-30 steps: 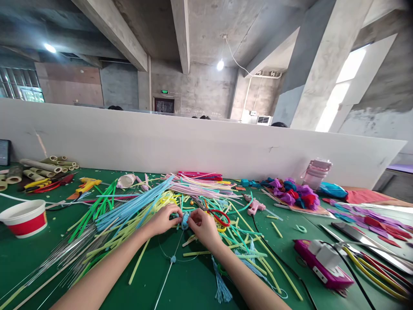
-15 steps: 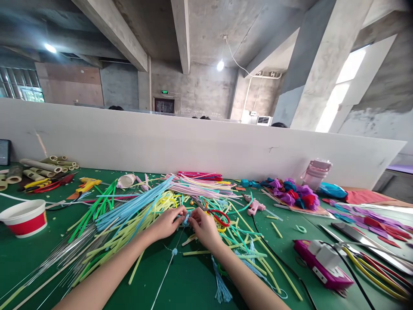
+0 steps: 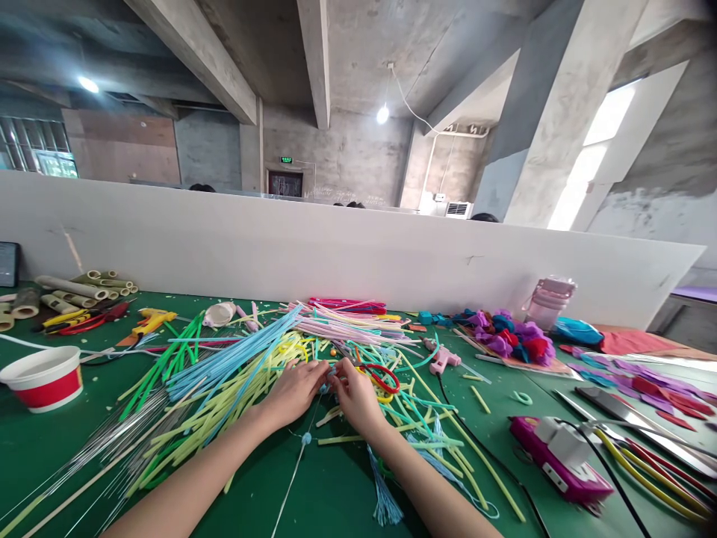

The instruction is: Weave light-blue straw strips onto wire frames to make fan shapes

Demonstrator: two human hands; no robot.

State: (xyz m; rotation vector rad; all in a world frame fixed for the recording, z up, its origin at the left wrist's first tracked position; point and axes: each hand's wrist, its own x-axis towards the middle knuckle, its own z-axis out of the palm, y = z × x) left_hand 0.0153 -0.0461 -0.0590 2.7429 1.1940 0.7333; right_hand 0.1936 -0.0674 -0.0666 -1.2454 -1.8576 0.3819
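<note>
Both hands meet at the table's middle over a small light-blue piece (image 3: 324,388), mostly hidden by the fingers. My left hand (image 3: 296,388) is closed on its left side, knuckles up. From the right, my right hand (image 3: 354,392) pinches the same piece. A thin pale string (image 3: 292,478) runs from there toward the front edge, with a light-blue fuzzy ball (image 3: 305,438) on it. Just beyond my right hand lie red-handled scissors (image 3: 385,378). Light-blue stems (image 3: 235,351) and yellow-green stems (image 3: 224,418) are heaped beside my left hand.
A paper cup (image 3: 45,379) stands at left, near a yellow glue gun (image 3: 152,321). Light-blue tassels (image 3: 384,489) lie right of the string. A pink glue gun (image 3: 444,360), a magenta power strip (image 3: 560,463) and its cords occupy the right. A white partition (image 3: 358,250) borders the back.
My left hand has turned over the blue piece, its fingers now covering more of it. The string and its fuzzy ball have shifted slightly right. My right hand stays nearly in place.
</note>
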